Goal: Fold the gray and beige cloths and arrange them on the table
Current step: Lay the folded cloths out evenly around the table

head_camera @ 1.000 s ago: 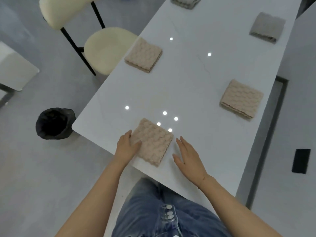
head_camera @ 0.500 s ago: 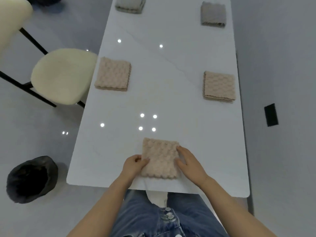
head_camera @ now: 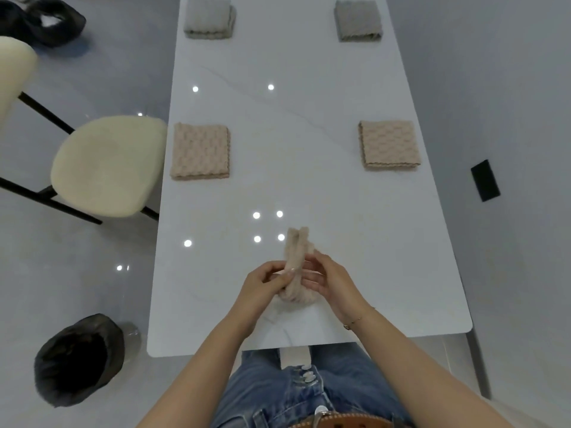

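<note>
White marble-look table (head_camera: 309, 149) carries four folded cloths: two gray ones (head_camera: 210, 18) (head_camera: 358, 21) at the far end and two beige ones (head_camera: 200, 151) (head_camera: 389, 145) mid-table, one per side. Half a second ago the fifth beige cloth (head_camera: 295, 267) lay flat and square near the front edge; it is now lifted and bunched upright. Left hand (head_camera: 262, 288) pinches it from one side, and right hand (head_camera: 333, 285) cups the other with fingers curled against it.

Cream chair (head_camera: 108, 165) left of table, two black bins (head_camera: 77, 359) on floor
</note>
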Motion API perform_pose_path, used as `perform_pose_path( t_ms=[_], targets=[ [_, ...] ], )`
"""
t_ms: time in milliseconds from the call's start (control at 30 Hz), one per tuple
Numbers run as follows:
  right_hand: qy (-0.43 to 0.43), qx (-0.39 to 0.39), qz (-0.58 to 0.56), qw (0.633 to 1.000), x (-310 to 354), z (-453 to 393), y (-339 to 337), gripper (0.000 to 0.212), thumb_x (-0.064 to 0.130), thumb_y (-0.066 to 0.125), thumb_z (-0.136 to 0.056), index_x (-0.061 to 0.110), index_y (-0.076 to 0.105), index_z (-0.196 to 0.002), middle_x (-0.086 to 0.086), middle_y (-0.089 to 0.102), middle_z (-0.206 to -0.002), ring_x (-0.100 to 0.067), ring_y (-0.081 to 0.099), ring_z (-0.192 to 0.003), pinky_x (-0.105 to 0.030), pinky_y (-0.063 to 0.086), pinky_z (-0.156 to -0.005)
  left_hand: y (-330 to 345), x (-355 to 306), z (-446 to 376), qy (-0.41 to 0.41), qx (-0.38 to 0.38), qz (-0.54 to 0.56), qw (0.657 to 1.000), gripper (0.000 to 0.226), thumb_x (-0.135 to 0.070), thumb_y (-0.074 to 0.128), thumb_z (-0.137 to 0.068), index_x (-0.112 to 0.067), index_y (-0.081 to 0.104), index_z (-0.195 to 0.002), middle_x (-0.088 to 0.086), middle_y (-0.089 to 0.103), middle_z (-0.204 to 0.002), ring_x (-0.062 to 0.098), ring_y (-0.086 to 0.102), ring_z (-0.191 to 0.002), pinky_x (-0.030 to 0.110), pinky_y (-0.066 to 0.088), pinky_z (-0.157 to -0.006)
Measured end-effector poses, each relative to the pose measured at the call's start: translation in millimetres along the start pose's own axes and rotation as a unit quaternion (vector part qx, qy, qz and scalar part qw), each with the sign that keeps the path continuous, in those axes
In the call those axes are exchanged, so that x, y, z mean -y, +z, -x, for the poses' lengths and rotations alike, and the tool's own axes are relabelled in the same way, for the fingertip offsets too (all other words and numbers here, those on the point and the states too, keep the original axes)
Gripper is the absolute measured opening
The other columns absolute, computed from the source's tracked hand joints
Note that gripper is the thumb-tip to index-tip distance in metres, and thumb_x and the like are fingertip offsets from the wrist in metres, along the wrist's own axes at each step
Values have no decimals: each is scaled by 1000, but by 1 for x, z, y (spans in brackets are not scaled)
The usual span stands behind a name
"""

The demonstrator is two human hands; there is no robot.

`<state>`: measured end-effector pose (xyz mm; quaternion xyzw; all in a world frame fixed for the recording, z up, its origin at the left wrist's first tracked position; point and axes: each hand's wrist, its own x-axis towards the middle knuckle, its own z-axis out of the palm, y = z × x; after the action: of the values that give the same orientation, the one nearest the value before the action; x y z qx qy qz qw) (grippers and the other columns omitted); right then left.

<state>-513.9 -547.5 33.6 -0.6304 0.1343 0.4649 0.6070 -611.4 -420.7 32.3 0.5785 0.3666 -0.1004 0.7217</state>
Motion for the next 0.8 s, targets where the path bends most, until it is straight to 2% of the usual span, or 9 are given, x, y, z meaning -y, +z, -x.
perform_pose_path(
  t_ms=[100,200,267,333,400,467,533,633,800],
  targets=[
    [-15,10,-28,999,5,0,-7,38,36,49,-95,4,64,-110,-15,70,-105,-27,68,-99,-38,53,-90,8,-9,5,25,33,-16,999,27,-29,54,-94,-24,65,-118,-6,70,-111,8,63,-105,25,49,-92],
    [-30,10,0,999,4,-3,-16,34,30,58,-91,5,62,-114,-11,71,-105,-23,68,-98,-38,53,-89,13,-18,8,41,54,-30,997,26,-29,50,-96,-30,63,-118,-16,67,-115,-4,58,-109,18,45,-94],
    [-28,0,0,1000,3,-6,-21,33,22,63,-88,7,61,-117,-10,70,-110,-23,67,-102,-41,53,-92,14,-22,9,51,57,-19,997,25,-27,50,-96,-28,62,-118,-14,69,-113,-4,59,-106,16,46,-92],
    [-18,10,-25,999,3,-12,-24,31,14,62,-88,8,60,-118,-10,69,-114,-24,66,-105,-42,52,-94,11,-22,9,73,5,9,997,23,-19,51,-96,-20,64,-115,-7,72,-106,3,64,-99,17,49,-85],
    [22,45,-78,996,1,-19,-31,32,12,59,-89,7,59,-121,-11,67,-117,-26,63,-110,-43,50,-96,2,-17,5,71,-93,52,992,21,-10,50,-95,-13,65,-109,0,73,-100,12,66,-92,19,51,-79],
    [81,77,-99,989,-5,-26,-42,37,16,60,-88,6,58,-124,-14,65,-121,-30,60,-114,-44,49,-95,-7,-5,0,41,-161,44,985,21,-9,50,-94,-13,64,-108,1,70,-103,14,64,-95,25,52,-84],
    [99,53,-14,994,-12,-29,-50,38,18,57,-90,5,54,-126,-14,63,-122,-28,61,-110,-37,53,-86,-12,11,-6,-4,-171,-21,985,23,-13,52,-94,-16,60,-115,-2,64,-112,14,59,-104,30,48,-92],
    [21,-51,202,978,-23,-28,-58,42,22,59,-91,12,43,-128,-5,55,-121,-15,57,-100,-20,48,-72,-6,34,-10,-70,-143,-93,983,32,-19,57,-92,-13,54,-124,0,58,-118,13,53,-105,25,41,-91],
    [-113,-143,266,947,-39,-27,-58,45,24,67,-85,21,40,-121,4,50,-106,-6,52,-88,-13,40,-66,15,51,-17,-86,-156,-97,979,34,-23,64,-88,-15,51,-118,0,58,-106,11,53,-92,19,41,-77]
  ],
)
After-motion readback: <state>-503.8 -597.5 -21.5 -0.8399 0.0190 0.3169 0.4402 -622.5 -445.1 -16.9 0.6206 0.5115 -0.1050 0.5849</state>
